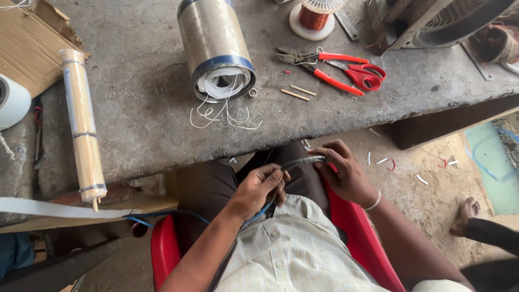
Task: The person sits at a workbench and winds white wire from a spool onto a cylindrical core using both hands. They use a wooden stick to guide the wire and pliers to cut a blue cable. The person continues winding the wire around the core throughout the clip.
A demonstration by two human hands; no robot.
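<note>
Over the lap, left hand (259, 186) and right hand (343, 170) both gripping thin dark cable (303, 160), rough grey bench (146, 108) beyond

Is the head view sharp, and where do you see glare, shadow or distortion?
Head view: mostly sharp, in soft daylight; mild glare on the metal cylinder, which throws a faint shadow on the bench; the left hand and right hand on the dark cable look slightly soft; the wide lens bends the edges.
</note>
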